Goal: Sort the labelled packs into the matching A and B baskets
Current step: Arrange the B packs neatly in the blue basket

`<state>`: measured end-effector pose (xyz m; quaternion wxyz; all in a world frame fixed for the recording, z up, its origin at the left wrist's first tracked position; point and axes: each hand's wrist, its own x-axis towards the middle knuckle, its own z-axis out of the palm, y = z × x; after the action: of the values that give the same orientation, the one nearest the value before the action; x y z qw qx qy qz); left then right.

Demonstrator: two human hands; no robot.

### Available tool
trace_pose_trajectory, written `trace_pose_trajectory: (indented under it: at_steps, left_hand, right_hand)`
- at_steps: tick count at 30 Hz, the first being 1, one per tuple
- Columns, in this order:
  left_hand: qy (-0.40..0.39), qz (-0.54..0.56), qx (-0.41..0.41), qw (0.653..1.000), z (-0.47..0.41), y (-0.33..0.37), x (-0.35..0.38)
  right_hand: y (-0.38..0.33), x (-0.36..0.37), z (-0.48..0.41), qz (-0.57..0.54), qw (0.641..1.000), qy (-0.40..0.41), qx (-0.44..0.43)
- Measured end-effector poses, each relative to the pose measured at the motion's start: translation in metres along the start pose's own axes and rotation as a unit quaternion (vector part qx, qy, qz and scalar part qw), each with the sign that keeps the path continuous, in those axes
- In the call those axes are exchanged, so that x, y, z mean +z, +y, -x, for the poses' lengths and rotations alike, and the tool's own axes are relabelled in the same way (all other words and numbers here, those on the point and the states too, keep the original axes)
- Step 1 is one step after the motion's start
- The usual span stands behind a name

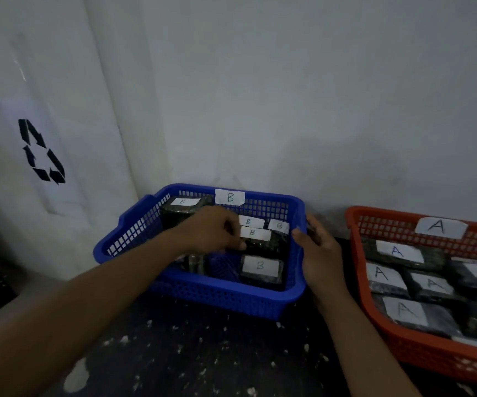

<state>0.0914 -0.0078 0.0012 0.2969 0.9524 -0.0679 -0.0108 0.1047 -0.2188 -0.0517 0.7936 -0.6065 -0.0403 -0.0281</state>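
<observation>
A blue basket (pixel 134 224) marked B stands against the wall and holds several dark packs with white B labels. My left hand (pixel 211 230) reaches inside it, fingers closed on a B pack (pixel 255 234) near the middle. Another B pack (pixel 261 266) lies flat at the basket's front right. My right hand (pixel 321 250) rests against the basket's right rim, fingers curled around the edge. To the right stands an orange basket (pixel 354 222) marked A, filled with several dark packs carrying A labels (pixel 397 250).
The baskets sit on a dark surface (pixel 202 353) flecked with white paint. A grey wall runs close behind them. A white panel with a black recycling symbol (pixel 41 151) stands at the left.
</observation>
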Motion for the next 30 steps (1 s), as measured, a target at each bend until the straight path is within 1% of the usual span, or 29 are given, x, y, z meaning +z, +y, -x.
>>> trace_pose_trajectory:
  at_steps: [2,3,4,5,6,8,9,10,12,13,16,18,19,21,25,27,30]
  left_hand:
    - [0.075,-0.031,-0.012,0.997,0.008,-0.014,-0.02]
    - [0.102,-0.058,-0.025,0.993,0.013,-0.023,-0.03]
    - [0.109,-0.089,-0.044,0.989,0.017,-0.031,-0.038]
    - [0.091,-0.121,-0.068,0.986,0.021,-0.039,-0.045]
    - [0.052,-0.149,-0.094,0.983,0.024,-0.047,-0.051]
    - [-0.044,-0.17,-0.132,0.976,0.028,-0.058,-0.055]
    - [-0.07,-0.171,-0.136,0.973,0.03,-0.061,-0.055]
    - [-0.072,-0.168,-0.132,0.974,0.031,-0.064,-0.054]
    - [-0.031,-0.14,-0.118,0.983,0.032,-0.068,-0.055]
    - [-0.005,-0.109,-0.109,0.988,0.032,-0.068,-0.056]
    - [0.058,0.05,-0.071,0.994,0.032,-0.062,-0.06]
    - [0.061,0.117,-0.036,0.991,0.029,-0.051,-0.058]
    - [0.046,0.133,-0.022,0.99,0.026,-0.045,-0.055]
    - [-0.004,0.129,0.0,0.992,0.018,-0.031,-0.044]
    - [-0.105,0.041,0.021,0.993,0.001,-0.021,-0.02]
    - [-0.13,0.008,0.02,0.991,-0.004,-0.023,-0.016]
    - [-0.15,-0.003,0.002,0.989,-0.005,-0.03,-0.022]
  right_hand:
    - [0.0,-0.001,0.0,-0.002,1.0,0.001,0.004]
    - [0.0,-0.001,0.0,0.0,1.0,0.001,0.003]
    - [-0.001,-0.001,0.0,0.002,1.0,0.001,0.002]
    - [-0.001,-0.001,0.0,0.002,1.0,0.002,0.001]
    - [-0.002,0.0,0.0,0.003,1.0,0.002,0.001]
    - [-0.002,0.0,0.001,0.004,1.0,0.002,0.0]
    - [-0.002,0.0,0.001,0.003,1.0,0.0,0.001]
    - [-0.003,0.0,0.001,0.002,1.0,-0.002,0.001]
    - [-0.003,0.0,0.002,0.0,1.0,-0.002,-0.001]
    - [-0.003,0.0,0.002,0.0,1.0,-0.002,-0.002]
    - [-0.003,0.0,0.002,-0.001,1.0,-0.004,-0.002]
    - [-0.003,0.0,0.002,0.0,1.0,-0.006,-0.003]
    - [-0.003,0.001,0.002,0.0,1.0,-0.006,-0.005]
    - [-0.003,0.0,0.002,-0.001,1.0,-0.008,-0.008]
    - [-0.001,-0.002,-0.001,-0.007,1.0,-0.009,-0.011]
    - [0.001,-0.003,-0.001,-0.009,1.0,-0.014,-0.01]
    - [0.002,-0.003,-0.002,-0.005,1.0,-0.015,-0.011]
